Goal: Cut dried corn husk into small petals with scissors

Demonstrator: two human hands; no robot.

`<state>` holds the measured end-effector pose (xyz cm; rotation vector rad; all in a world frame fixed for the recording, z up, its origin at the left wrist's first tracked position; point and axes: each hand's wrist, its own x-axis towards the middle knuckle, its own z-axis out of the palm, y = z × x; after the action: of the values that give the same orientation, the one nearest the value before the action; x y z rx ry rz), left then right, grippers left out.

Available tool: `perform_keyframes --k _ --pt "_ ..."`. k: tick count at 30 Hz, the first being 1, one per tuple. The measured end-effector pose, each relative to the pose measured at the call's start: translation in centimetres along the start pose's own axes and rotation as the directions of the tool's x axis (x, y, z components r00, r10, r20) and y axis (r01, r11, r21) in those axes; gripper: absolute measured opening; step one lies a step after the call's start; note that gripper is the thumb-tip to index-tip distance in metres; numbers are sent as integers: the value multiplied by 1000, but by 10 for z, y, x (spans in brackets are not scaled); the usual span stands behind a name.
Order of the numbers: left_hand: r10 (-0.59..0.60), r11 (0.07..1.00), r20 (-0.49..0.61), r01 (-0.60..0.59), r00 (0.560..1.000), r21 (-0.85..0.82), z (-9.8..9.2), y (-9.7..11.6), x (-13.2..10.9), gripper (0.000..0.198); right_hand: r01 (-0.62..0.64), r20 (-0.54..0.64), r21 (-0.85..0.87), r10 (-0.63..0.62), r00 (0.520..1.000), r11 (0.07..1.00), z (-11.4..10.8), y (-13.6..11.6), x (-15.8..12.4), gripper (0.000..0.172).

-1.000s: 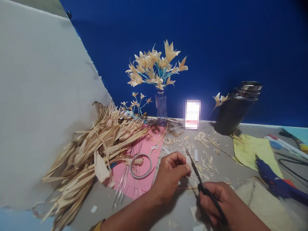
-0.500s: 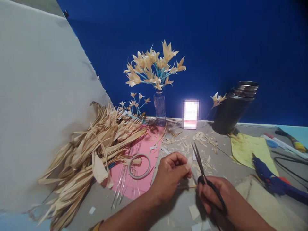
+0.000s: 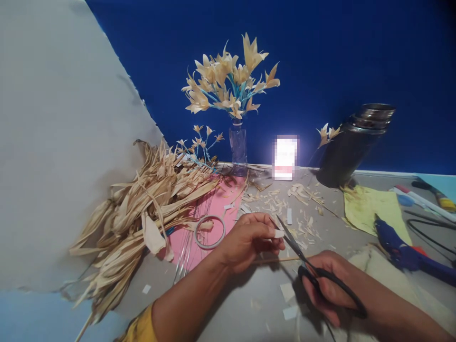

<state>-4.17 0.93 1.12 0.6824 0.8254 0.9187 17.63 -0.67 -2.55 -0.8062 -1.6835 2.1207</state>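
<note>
My left hand (image 3: pixel 247 240) pinches a small pale strip of corn husk (image 3: pixel 279 233) between thumb and fingers. Black-handled scissors (image 3: pixel 295 248) are gripped in my right hand (image 3: pixel 329 280), its fingers in the handle loops. The blades are slightly parted, with their tips at the husk strip. A thin tan stick (image 3: pixel 276 260) runs below my left hand; whether that hand holds it, I cannot tell. Husk scraps (image 3: pixel 308 232) are scattered on the table beyond the blades.
At left lies a heap of dried husks (image 3: pixel 138 204), beside pink paper (image 3: pixel 233 192) and a tape ring (image 3: pixel 210 247). Husk flowers (image 3: pixel 221 80) stand in a clear bottle (image 3: pixel 238 147). A dark flask (image 3: pixel 345 154), yellow cloth (image 3: pixel 366 211) and blue glue gun (image 3: pixel 399 251) are at right.
The scissors have tilted leftward and their blades have come to the husk strip. My left hand has turned so that the strip points toward them. The camera view has shifted slightly.
</note>
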Motion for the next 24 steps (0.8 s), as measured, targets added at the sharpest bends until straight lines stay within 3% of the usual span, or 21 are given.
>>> perform_keyframes --k 5,11,18,24 --pt "0 999 -1 0 1000 42 -1 1 1 20 1 14 -22 0 1000 1000 3 -7 0 68" --pt "24 998 -15 -23 1000 57 -2 1 1 16 -82 -24 -82 81 996 993 5 -14 -2 70" --pt "24 998 -18 -23 1000 64 -1 3 0 14 -94 -27 -108 92 995 990 2 -7 -1 68" --pt "28 999 -11 -27 1000 33 -5 6 -1 25 -96 -45 -94 92 995 991 3 -11 -1 68"
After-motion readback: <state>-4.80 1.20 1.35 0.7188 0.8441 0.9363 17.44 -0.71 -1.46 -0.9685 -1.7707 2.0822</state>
